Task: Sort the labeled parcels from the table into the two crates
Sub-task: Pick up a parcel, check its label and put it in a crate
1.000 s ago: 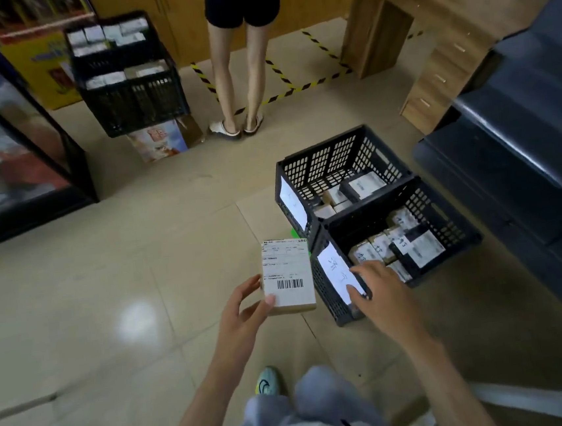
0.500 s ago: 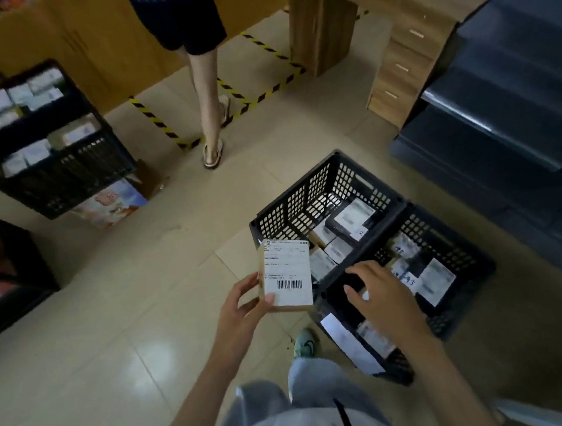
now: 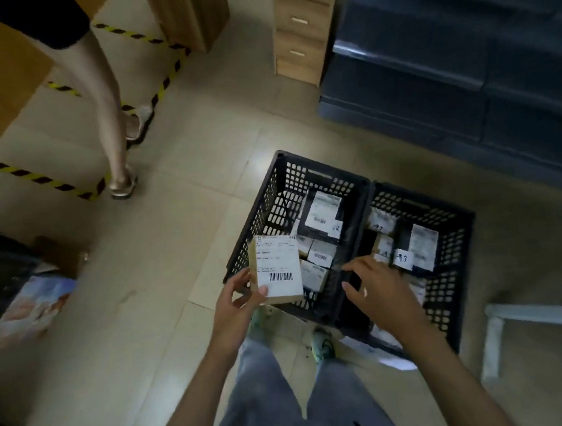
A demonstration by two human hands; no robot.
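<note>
Pinching the parcel (image 3: 276, 268) in the left hand (image 3: 236, 303): thumb on the label's lower left corner, other fingers curled behind the left edge, barcode just right of the thumb tip. Hanging above the near wall of the left crate (image 3: 271, 193). Right hand (image 3: 380, 292) loosely spread, holding nothing, over the right crate (image 3: 456, 264). Compared with half a second ago: same grip, both crates closer underneath.

Parcel sorting room, hazard tape (image 3: 46, 180) on tiled floor (image 3: 119, 331), crates (image 3: 273, 213) of labelled parcels (image 3: 320, 212), wooden drawers (image 3: 302, 22)
</note>
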